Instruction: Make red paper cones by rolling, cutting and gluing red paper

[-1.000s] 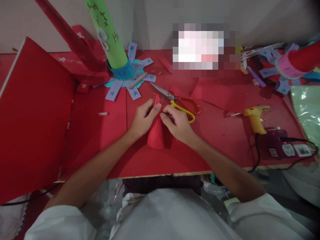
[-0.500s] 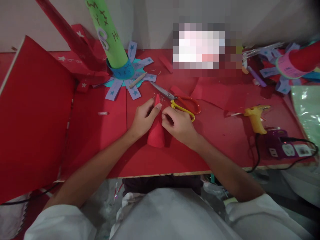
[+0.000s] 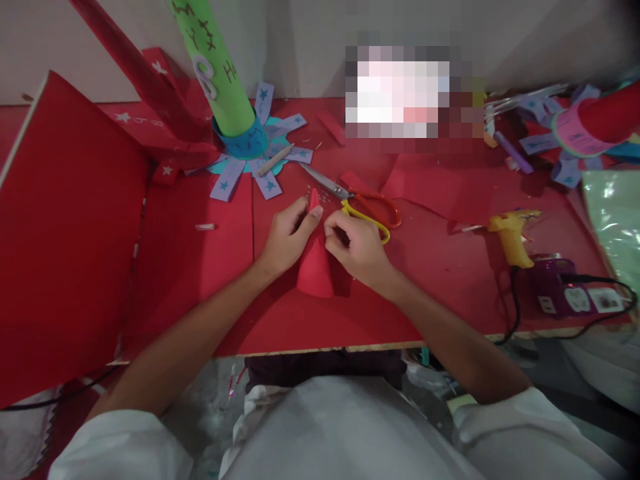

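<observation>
A red cone (image 3: 315, 272), seemingly of paper or foam sheet, is held over the red table with its tip pointing away from me. My left hand (image 3: 289, 235) grips it near the narrow end, thumb on top. At the cone's right side my right hand (image 3: 356, 241) is closed, thumb and forefinger pinched together; what is between them, if anything, is too small to make out. Just beyond my right hand lie open-bladed scissors (image 3: 345, 195) with one red and one yellow handle loop. Small pale crumbs are scattered by the cone's tip.
A green tube (image 3: 227, 93) in a blue collar with lilac strips stands at the back left, a pencil-like stick (image 3: 276, 161) across them. Right: a yellow glue gun (image 3: 513, 237) and a purple power socket box (image 3: 560, 288) with a cable. A red panel (image 3: 75, 233) rises at left.
My right hand's fingers have drawn together into a tighter pinch and shifted slightly to the right. The cone's wide end has swung a little to the right. My left hand keeps its hold.
</observation>
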